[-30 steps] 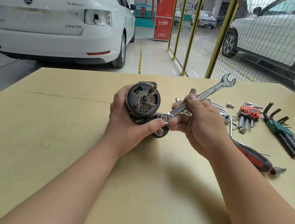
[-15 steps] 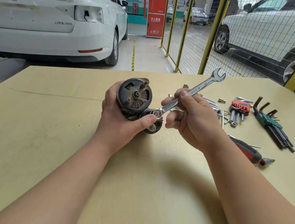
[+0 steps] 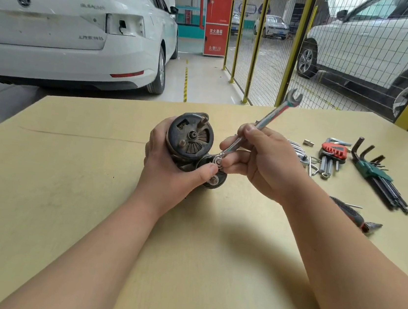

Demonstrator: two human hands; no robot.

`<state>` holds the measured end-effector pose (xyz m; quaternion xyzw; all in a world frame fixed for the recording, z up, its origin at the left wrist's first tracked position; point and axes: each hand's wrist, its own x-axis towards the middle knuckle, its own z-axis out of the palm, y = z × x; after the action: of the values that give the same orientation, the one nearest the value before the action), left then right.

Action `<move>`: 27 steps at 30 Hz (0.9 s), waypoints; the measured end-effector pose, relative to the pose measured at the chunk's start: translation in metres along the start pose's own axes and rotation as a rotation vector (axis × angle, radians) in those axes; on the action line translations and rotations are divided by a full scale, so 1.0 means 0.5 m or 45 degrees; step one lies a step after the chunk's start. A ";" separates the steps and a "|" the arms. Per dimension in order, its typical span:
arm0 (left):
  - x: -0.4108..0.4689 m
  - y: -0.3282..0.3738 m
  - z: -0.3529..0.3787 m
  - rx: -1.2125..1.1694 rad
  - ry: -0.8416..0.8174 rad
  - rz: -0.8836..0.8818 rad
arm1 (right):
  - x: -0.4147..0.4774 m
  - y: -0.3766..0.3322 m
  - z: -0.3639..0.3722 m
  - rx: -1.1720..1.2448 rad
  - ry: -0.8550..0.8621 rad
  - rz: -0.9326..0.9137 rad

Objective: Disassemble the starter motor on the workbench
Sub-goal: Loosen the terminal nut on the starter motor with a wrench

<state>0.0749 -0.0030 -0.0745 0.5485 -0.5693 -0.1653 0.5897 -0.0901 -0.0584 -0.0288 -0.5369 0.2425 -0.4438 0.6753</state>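
Left hand: I saw the left hand (image 3: 169, 173) curled round the starter motor (image 3: 189, 137) from the left and from underneath, its thumb laid across the small cylinder (image 3: 216, 182) at the front
Right hand: the right hand (image 3: 261, 161) gripped the wrench (image 3: 271, 116) along its lower shank, thumb on top and fingers curled beneath
Starter motor: it sat in the left hand over the middle of the workbench (image 3: 65, 188), its dark, grimy round end face turned toward my camera; I could not tell whether its underside touched the wood
End face: a stub showed at the centre, with slotted openings to the right of it and a stud sticking up at the top edge
Wrench: silver, tilted, with the ring end low on a nut (image 3: 217, 160) at the face of the small cylinder, just beside the left thumb tip; the open end pointed up and to the right, past the far edge of the bench
Tools to my right: a red hex key set (image 3: 333, 152) and a green hex key set (image 3: 375, 172) lay side by side on the bench, well apart from the motor; a screwdriver (image 3: 350, 213) with a red and black handle lay nearer me, partly hidden by the right forearm
Beyond the bench: a white car (image 3: 71, 30) stood at the left, a yellow mesh fence (image 3: 270, 47) at the right
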 end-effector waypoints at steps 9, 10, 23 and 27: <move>0.004 -0.001 0.001 0.030 0.018 0.008 | 0.047 -0.055 0.043 -0.760 -0.020 -0.044; 0.005 -0.001 0.001 0.028 0.017 0.008 | 0.044 -0.053 0.049 -0.839 0.029 -0.137; 0.001 -0.004 -0.001 0.146 0.033 0.024 | -0.037 0.011 0.001 -1.519 0.140 -0.424; 0.005 -0.014 -0.003 0.201 0.034 0.028 | -0.033 0.013 -0.004 -1.864 0.236 -0.507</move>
<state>0.0801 -0.0067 -0.0784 0.5892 -0.5786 -0.1063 0.5538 -0.0977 -0.0450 -0.0379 -0.8415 0.4292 -0.3266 0.0315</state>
